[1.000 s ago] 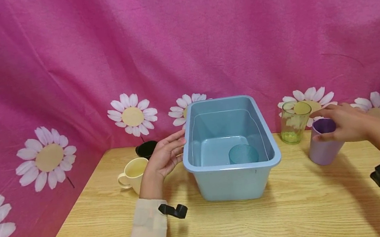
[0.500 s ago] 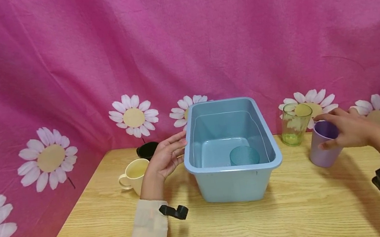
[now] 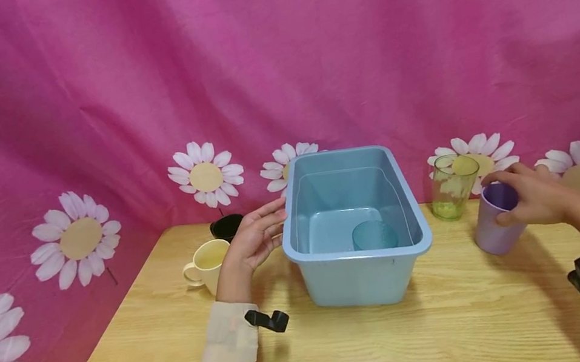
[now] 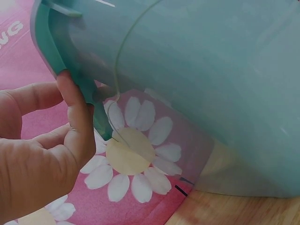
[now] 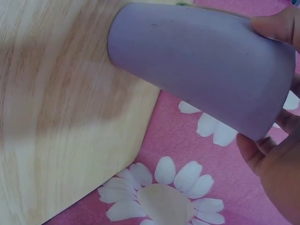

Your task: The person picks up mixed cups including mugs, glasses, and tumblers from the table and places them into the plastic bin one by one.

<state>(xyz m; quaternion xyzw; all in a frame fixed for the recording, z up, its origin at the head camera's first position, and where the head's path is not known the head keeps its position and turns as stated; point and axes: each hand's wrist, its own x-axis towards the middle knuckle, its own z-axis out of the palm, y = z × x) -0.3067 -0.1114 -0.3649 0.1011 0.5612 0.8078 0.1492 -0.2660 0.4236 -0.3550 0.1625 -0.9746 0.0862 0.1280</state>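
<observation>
By the far edge of the pale wooden table, an opaque purple tapered cup is gripped near its rim by the right hand. A blue rectangular plastic tub is touched by the left hand, fingers loosely extended.

A head-worn camera looks forward and down across the tabletop to a pink cloth, taking in the blue bin, which the left-wrist camera views close up from beside it. The right-wrist camera, tilted sideways, looks from nearby at the purple cup, also in the head view.
</observation>
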